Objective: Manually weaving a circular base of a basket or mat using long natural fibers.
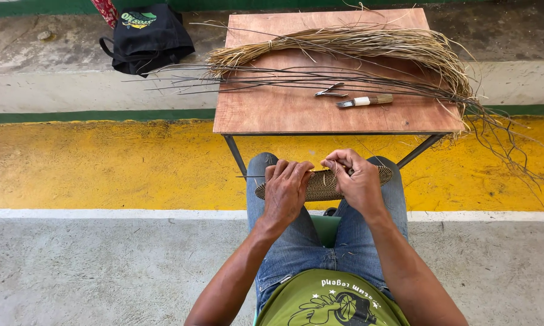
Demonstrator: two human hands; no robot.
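A person seen from above, filling the lower middle of the frame. They wear a green T-shirt (332, 299) with short sleeves; its front carries a dark round graphic with pale line drawing, small white stars and a curved line of white lettering. Below it in the frame come blue denim jeans (296, 241), faded and lightly worn over the thighs, with a seam and a pocket edge showing near the waist. Both forearms are bare from the elbow down. The left hand (286, 190) and right hand (357, 180) are bare too, with no gloves, rings or watch visible.
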